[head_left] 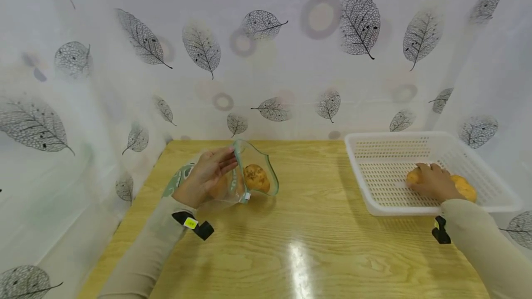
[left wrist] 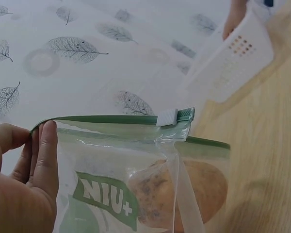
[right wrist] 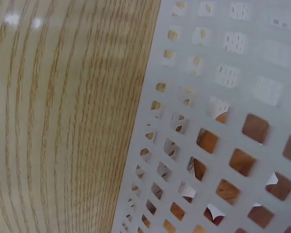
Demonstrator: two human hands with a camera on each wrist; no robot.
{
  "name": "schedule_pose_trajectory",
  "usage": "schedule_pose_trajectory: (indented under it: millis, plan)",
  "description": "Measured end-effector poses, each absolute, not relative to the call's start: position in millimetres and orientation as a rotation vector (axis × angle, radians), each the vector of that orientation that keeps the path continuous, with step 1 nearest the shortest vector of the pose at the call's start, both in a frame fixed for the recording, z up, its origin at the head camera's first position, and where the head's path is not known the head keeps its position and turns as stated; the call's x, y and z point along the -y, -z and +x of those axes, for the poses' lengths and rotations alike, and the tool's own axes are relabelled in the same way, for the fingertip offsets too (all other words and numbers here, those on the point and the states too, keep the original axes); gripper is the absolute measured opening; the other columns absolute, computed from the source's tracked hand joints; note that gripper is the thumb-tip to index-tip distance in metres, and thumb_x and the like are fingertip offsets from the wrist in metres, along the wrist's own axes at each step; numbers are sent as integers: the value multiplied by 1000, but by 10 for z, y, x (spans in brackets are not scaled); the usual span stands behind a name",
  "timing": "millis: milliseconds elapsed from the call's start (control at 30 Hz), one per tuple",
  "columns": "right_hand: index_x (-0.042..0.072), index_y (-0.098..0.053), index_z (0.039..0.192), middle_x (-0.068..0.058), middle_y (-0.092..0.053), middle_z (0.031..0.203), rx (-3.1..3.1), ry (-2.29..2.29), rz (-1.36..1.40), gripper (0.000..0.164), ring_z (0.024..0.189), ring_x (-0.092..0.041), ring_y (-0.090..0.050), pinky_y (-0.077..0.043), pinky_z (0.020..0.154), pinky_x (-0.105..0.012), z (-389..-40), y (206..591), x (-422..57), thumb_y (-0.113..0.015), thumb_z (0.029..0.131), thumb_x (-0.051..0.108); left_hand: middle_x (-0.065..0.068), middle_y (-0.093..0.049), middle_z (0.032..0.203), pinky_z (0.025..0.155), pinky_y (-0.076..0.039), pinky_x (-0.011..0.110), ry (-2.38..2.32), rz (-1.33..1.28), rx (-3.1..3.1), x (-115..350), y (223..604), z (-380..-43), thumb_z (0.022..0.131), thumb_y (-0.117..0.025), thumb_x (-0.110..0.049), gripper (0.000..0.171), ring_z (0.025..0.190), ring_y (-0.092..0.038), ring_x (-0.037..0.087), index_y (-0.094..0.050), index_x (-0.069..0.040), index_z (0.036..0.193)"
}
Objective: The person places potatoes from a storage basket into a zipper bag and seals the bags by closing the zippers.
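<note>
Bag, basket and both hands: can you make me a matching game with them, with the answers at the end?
Things:
1. bag
2. basket
3. left hand
4. right hand

Clues:
A. inside the basket
B. see-through with a green edge
C. pinching the bag's edge
D. white with lots of holes

Right pairs: 1-B, 2-D, 3-C, 4-A

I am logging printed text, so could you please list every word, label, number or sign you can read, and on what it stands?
"NIU+": green banner on the clear bag.
Too small to read: fine print below that banner.
Too small to read: mark on the yellow tag of the left wristband.
</note>
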State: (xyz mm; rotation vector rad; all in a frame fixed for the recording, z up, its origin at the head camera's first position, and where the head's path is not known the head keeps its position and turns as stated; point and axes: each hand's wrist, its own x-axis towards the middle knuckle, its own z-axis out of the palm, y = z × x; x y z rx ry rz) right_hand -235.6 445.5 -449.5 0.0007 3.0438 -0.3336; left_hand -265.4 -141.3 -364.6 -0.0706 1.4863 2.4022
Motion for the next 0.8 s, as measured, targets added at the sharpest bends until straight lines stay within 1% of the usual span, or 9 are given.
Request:
schedule_pose_trajectory:
  millis: [133,333,533,633,700,800]
  plan:
    - [-25,-31,131,-50,-32,124,-3046,348,9,78,112,-64,-27,-24,93,-78,-2345,4488,-4445,-65,86,30,3,-70,80,76,-60,21,-2405,-73,-1479,1401,3636,-2657,98,-53,-7,25,73,-68,12,-72,-10,82]
    - [-25,-32,130,-50,-34,122,-3054,361,15,78,109,-64,-31,-29,89,-77,-2327,4477,-4437,-67,86,29,3,-70,80,76,-60,20,-2399,-67,-1479,1398,3623,-2656,98,-54,-7,24,74,-68,12,-72,-10,82]
    - [-24,-30,133,-50,-33,125,-3046,429,48,84,111,-63,-33,-32,90,-76,-2325,4425,-4379,-69,87,36,4,-71,81,76,-60,21,-2396,-80,-1479,1403,3610,-2653,98,-54,-6,23,74,-68,13,-72,-10,83]
    - [-23,-29,135,-49,-32,127,-3042,505,23,84,112,-63,-33,-33,90,-75,-2326,4376,-4316,-68,88,35,3,-71,81,76,-60,21,-2392,-58,-1483,1412,3614,-2654,98,-53,-6,25,74,-68,12,-73,-11,83]
    - [-22,-28,136,-48,-32,129,-3045,563,-16,83,114,-62,-34,-34,92,-74,-2330,4335,-4259,-67,89,34,3,-71,81,76,-60,21,-2393,-54,-1486,1412,3616,-2657,98,-53,-6,26,74,-68,12,-73,-11,82]
    - [-20,-26,139,-47,-31,133,-3037,636,-46,83,115,-62,-35,-35,93,-73,-2339,4247,-4162,-63,93,38,4,-71,80,75,-60,20,-2397,-56,-1479,1409,3614,-2660,98,-53,-5,26,73,-68,12,-73,-11,82]
